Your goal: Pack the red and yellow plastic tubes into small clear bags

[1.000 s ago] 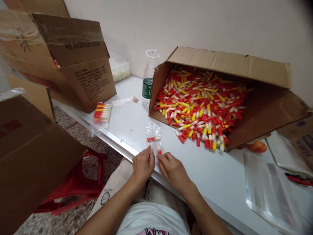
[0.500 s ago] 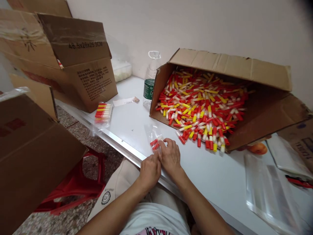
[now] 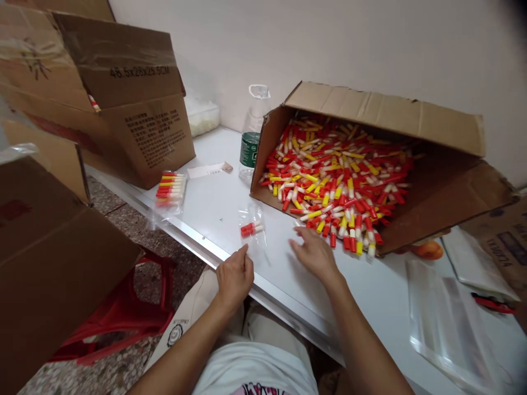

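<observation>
With closed fingers, my left hand (image 3: 235,277) pinches the near edge of a small clear plastic bag (image 3: 259,241) on the table. Inside the bag lie red-and-white plastic tubes (image 3: 249,229), about two of them. My right hand (image 3: 315,257) is apart from the bag, its fingers spread and reaching near the spilled edge of the tube pile. It seems to hold nothing. That pile of red, yellow and white tubes (image 3: 325,175) fills an open cardboard box (image 3: 382,118) lying on its side.
A filled bag of tubes (image 3: 171,189) lies at the table's left edge. Behind are a paper strip (image 3: 209,170) and a clear bottle (image 3: 248,148). Cardboard boxes (image 3: 148,131) stand left, above a red stool (image 3: 123,312). Flat clear bags (image 3: 444,318) and an orange fruit (image 3: 428,250) are right.
My right hand has let go of the bag and moved right, opening near the pile. My left hand has shifted slightly left, and the bag now lies flatter with its tubes in plain view.
</observation>
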Demonstrator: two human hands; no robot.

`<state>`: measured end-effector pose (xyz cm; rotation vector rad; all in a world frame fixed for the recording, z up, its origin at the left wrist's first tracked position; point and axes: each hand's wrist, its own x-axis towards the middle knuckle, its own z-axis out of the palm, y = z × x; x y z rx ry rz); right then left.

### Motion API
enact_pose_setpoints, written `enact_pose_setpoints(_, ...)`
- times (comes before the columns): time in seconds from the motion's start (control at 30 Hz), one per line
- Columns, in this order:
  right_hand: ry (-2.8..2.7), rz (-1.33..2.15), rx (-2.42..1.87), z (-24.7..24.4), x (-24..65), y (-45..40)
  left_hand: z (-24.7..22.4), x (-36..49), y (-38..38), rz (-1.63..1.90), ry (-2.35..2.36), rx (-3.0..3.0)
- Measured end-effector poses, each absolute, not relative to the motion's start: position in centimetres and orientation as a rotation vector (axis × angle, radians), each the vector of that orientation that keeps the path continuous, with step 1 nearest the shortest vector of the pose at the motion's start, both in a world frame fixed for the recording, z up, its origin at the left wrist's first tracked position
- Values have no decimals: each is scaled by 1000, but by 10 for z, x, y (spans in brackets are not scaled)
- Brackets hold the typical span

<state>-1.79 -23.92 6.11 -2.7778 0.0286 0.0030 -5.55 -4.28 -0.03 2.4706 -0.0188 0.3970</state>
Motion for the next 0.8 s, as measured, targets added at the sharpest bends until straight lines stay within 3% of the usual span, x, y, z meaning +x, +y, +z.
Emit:
enact_pose_setpoints(0.07, 364, -133, -2975, 52, -13, -247, -2, -56, -42, 411, -14, 2469)
enact_pose_setpoints(0.17, 383, -106, -3024, 36, -12, -248, -2, -58, -43, 431, -46, 2434)
enact_pose_setpoints(0.43, -300, -136, -2384, 65, -86, -231, 6, -49, -47, 515, -44, 2377)
enact_pose_setpoints(0.67, -162, -417, -2791, 29, -76, -189, 2, -62, -65, 427, -268, 2397)
enact_pose_setpoints(0.8, -203, -227, -2737, 19, -67, -178, 1, -65, -67, 313, -314, 2407)
